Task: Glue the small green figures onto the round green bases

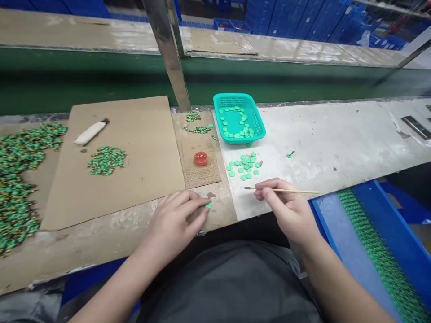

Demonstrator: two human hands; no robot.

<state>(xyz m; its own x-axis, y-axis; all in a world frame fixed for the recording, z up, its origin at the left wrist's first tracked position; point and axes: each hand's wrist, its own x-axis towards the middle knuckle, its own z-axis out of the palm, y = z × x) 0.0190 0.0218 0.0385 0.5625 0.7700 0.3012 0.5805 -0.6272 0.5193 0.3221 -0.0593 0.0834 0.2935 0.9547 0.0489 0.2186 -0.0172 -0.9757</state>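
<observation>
Presently, the left hand (178, 215) is at the near edge of the counter (215, 216), and its grip is narrow, with one green disc (208, 205) pinched at the fingertips. To the right, the right hand (288, 204) has its grip closed around a thin brush (296, 191), which lies almost level, its tip pointing to the left. Between the two hands and a little farther, a group of loose discs (248, 164) is spread on the white sheet (323, 130). Just beyond them stands the basket (263, 131), with more discs inside it. The red cap (201, 158) is left of this group, on a small board (202, 177). Farther left, the cardboard (148, 148) carries a small pile (107, 160) of green pieces and a white tube (90, 133). At the far left there is a large heap (16, 188) of similar pieces. At the near right, below the counter, a blue tray (387, 213) contains rows of green pieces, too small to tell in detail.
</observation>
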